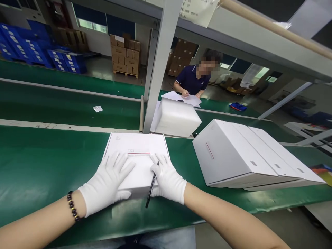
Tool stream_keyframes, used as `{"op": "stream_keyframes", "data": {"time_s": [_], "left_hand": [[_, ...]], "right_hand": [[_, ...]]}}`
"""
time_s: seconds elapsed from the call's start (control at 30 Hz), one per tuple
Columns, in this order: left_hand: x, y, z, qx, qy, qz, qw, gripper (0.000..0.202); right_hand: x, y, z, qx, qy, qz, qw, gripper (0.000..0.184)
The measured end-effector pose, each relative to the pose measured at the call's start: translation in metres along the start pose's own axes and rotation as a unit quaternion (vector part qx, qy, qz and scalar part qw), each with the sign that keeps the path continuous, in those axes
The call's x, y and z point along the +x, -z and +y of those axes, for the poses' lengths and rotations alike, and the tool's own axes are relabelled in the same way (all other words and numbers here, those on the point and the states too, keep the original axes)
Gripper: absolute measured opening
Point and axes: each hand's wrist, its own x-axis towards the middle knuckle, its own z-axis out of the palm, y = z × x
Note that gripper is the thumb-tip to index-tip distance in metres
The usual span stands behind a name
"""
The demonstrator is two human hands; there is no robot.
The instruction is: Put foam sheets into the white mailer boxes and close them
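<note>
The left hand (106, 183) rests spread and empty on the white box (141, 166); the right hand (168, 178), half curled there, holds a black pen (149, 194). Light, even pressure seems best.

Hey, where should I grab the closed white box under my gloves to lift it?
Probably grip the white box low on its left and right walls, coming from both sides: it lies flat, and its lid shows no handle. A gap separates it from the other white boxes, leaving finger room. Your right hand also holds the black pen, which may hamper gripping.
</note>
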Motion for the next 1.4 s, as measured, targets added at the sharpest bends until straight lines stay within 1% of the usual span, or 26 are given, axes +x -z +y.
{"op": "stream_keyframes", "data": {"time_s": [0.1,0.2,0.27,0.33,0.4,0.47,0.5,0.53,0.57,0.6,0.63,0.67,0.7,0.73,0.77,0.8,0.83,0.87,0.9,0.97,1.03,1.1,1.2,1.23,1.3,1.4], "left_hand": [[0.030,-0.004,-0.002,0.016,0.031,-0.028,0.999,0.079],[0.052,-0.008,-0.006,0.009,0.061,-0.013,0.998,0.077],[0.060,-0.008,-0.008,0.002,0.059,-0.005,0.998,0.077],[0.062,-0.006,-0.007,0.000,0.049,0.000,0.999,0.076],[0.057,-0.003,-0.006,-0.002,0.038,0.005,0.999,0.075],[0.042,-0.001,-0.007,-0.009,0.057,0.027,0.998,0.074],[0.032,-0.001,-0.008,-0.020,0.087,0.048,0.995,0.078],[0.020,-0.002,-0.009,-0.041,0.133,0.078,0.987,0.086],[0.008,-0.003,-0.011,-0.078,0.194,0.108,0.972,0.095],[-0.004,-0.003,-0.012,-0.134,0.264,0.129,0.946,0.104],[-0.015,-0.003,-0.014,-0.210,0.333,0.135,0.909,0.110],[-0.024,-0.002,-0.014,-0.301,0.390,0.122,0.862,0.111],[-0.031,-0.001,-0.012,-0.391,0.427,0.096,0.810,0.109],[-0.035,0.002,-0.010,-0.465,0.440,0.065,0.766,0.105],[-0.037,0.005,-0.007,-0.520,0.434,0.040,0.735,0.099],[-0.038,0.006,-0.004,-0.559,0.414,0.028,0.718,0.093],[-0.036,0.006,0.000,-0.585,0.388,0.027,0.712,0.086],[-0.034,0.004,0.002,-0.600,0.364,0.032,0.712,0.080],[-0.031,0.000,0.004,-0.605,0.347,0.039,0.716,0.076],[-0.025,-0.015,0.001,-0.573,0.353,0.040,0.738,0.075],[-0.019,-0.034,-0.009,-0.478,0.388,0.029,0.788,0.072],[-0.017,-0.052,-0.022,-0.371,0.383,0.012,0.846,0.067],[-0.019,-0.066,-0.044,-0.250,0.284,-0.015,0.926,0.060],[-0.019,-0.068,-0.050,-0.216,0.256,-0.023,0.942,0.061],[-0.019,-0.068,-0.060,-0.171,0.228,-0.043,0.958,0.062],[-0.016,-0.063,-0.072,-0.161,0.228,-0.063,0.958,0.065]], "right_hand": [[0.022,-0.001,0.011,-0.029,-0.031,0.003,0.999,0.067],[0.040,0.000,0.020,-0.026,-0.034,0.032,0.999,0.066],[0.047,0.001,0.024,-0.024,-0.028,0.055,0.998,0.064],[0.049,0.002,0.026,-0.013,-0.019,0.081,0.996,0.058],[0.043,0.002,0.028,0.028,-0.017,0.109,0.993,0.053],[0.028,-0.002,0.031,0.101,-0.041,0.151,0.983,0.046],[0.018,-0.006,0.032,0.140,-0.072,0.189,0.969,0.040],[0.006,-0.011,0.033,0.179,-0.117,0.238,0.947,0.034],[-0.006,-0.016,0.032,0.219,-0.173,0.291,0.915,0.029],[-0.017,-0.022,0.029,0.264,-0.234,0.338,0.873,0.027],[-0.028,-0.026,0.024,0.322,-0.290,0.367,0.823,0.028],[-0.036,-0.029,0.018,0.398,-0.333,0.369,0.771,0.032],[-0.043,-0.031,0.010,0.485,-0.359,0.346,0.718,0.036],[-0.048,-0.032,0.001,0.573,-0.370,0.308,0.663,0.040],[-0.050,-0.032,-0.007,0.645,-0.368,0.269,0.613,0.043],[-0.051,-0.032,-0.013,0.694,-0.361,0.240,0.575,0.044],[-0.050,-0.033,-0.018,0.714,-0.356,0.229,0.558,0.045],[-0.048,-0.035,-0.021,0.706,-0.358,0.232,0.565,0.044],[-0.046,-0.038,-0.021,0.675,-0.369,0.243,0.590,0.043],[-0.040,-0.046,-0.015,0.576,-0.399,0.256,0.666,0.036],[-0.033,-0.055,-0.003,0.472,-0.418,0.254,0.733,0.031],[-0.029,-0.061,0.011,0.391,-0.403,0.245,0.790,0.027],[-0.029,-0.062,0.029,0.297,-0.349,0.190,0.868,0.025],[-0.030,-0.062,0.034,0.269,-0.333,0.166,0.888,0.026],[-0.031,-0.062,0.044,0.218,-0.314,0.129,0.915,0.035],[-0.032,-0.062,0.055,0.198,-0.284,0.125,0.930,0.051]]}}
